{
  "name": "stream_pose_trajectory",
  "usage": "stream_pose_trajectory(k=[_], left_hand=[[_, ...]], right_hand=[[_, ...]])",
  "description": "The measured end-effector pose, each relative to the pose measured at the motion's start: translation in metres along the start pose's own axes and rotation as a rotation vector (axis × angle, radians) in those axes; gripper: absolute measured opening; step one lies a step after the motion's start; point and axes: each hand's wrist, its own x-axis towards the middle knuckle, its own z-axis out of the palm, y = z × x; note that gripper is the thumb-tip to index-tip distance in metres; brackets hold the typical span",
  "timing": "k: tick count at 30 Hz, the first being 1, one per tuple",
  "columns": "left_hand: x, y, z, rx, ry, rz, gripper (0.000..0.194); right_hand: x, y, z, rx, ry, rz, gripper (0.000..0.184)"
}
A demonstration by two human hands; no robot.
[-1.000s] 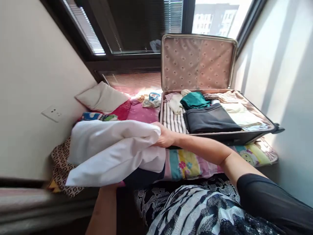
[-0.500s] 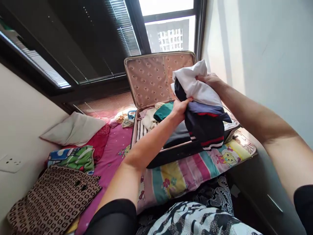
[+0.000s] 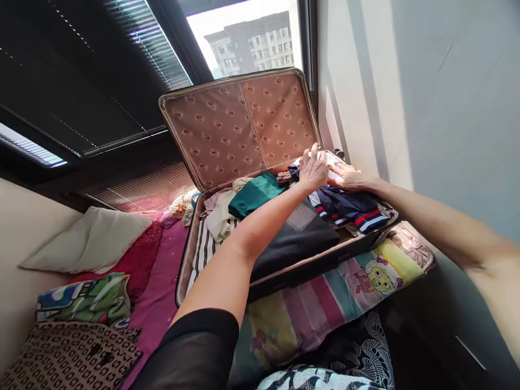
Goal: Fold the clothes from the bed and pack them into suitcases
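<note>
Head view: navy-and-white garment point(image 3: 345, 205), aloft half a second ago, now lies in suitcase point(image 3: 284, 283) at three o'clock, its placement seemingly near settled; left hand point(image 3: 313, 172) open, fingers splayed on cloth, right hand point(image 3: 348, 177) resting there, pinch impossible to tell; raised lid point(image 3: 227, 130) edges twelve, wall point(image 3: 426, 135) crowds three, freer room toward six

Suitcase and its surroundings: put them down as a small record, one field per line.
suitcase: open, lid raised toward the window
left hand: fingers spread, on the white and navy clothing
right hand: on the same clothing, beside the left hand
also inside: green cloth, dark folded garment, striped cloth
outside, at left: pale pillow, brown patterned cloth
</note>
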Motion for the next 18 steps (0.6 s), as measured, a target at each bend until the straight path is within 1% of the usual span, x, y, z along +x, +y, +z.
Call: stream_pose_trajectory(k=[1, 2, 3, 4, 5, 7, 8, 9, 10, 11, 13, 15, 18], left_hand=[[0.014, -0.002, -0.004, 0.075, 0.022, 0.054, 0.058], [0.028, -0.004, -0.005, 0.117, 0.026, 0.071, 0.063], [0.040, -0.007, -0.003, 0.132, -0.003, 0.072, 0.068], [0.049, -0.011, 0.003, 0.133, -0.081, 0.064, 0.072], [0.055, -0.015, 0.012, 0.125, -0.190, 0.052, 0.075], [0.056, -0.022, 0.040, 0.115, -0.426, 0.022, 0.083], [0.051, -0.025, 0.057, 0.113, -0.502, 0.016, 0.088], [0.046, -0.029, 0.072, 0.109, -0.544, 0.013, 0.093], [0.040, -0.033, 0.085, 0.096, -0.549, 0.014, 0.098], [0.035, -0.037, 0.096, 0.070, -0.533, 0.020, 0.101], [0.030, -0.043, 0.105, -0.020, -0.490, 0.023, 0.100], [0.031, -0.045, 0.101, -0.114, -0.447, -0.009, 0.098], [0.030, -0.031, 0.085, -0.197, -0.440, -0.104, 0.095]], right_hand=[[0.000, 0.001, 0.001, -0.017, 0.010, 0.012, 0.076], [-0.002, 0.001, 0.002, -0.018, 0.008, 0.037, 0.076], [-0.006, 0.000, 0.004, -0.008, -0.013, 0.062, 0.076], [-0.012, -0.001, 0.008, 0.006, -0.048, 0.076, 0.076], [-0.021, -0.002, 0.013, 0.026, -0.097, 0.090, 0.076], [-0.039, -0.003, 0.029, 0.058, -0.232, 0.105, 0.077], [-0.048, -0.003, 0.037, 0.064, -0.294, 0.109, 0.078], [-0.054, -0.003, 0.045, 0.065, -0.342, 0.116, 0.079], [-0.058, -0.003, 0.052, 0.067, -0.365, 0.126, 0.078], [-0.060, -0.003, 0.058, 0.075, -0.359, 0.141, 0.077], [-0.060, -0.006, 0.068, 0.088, -0.276, 0.170, 0.072], [-0.063, -0.008, 0.075, 0.029, -0.156, 0.138, 0.069], [-0.082, -0.006, 0.082, -0.131, 0.028, 0.000, 0.066]])
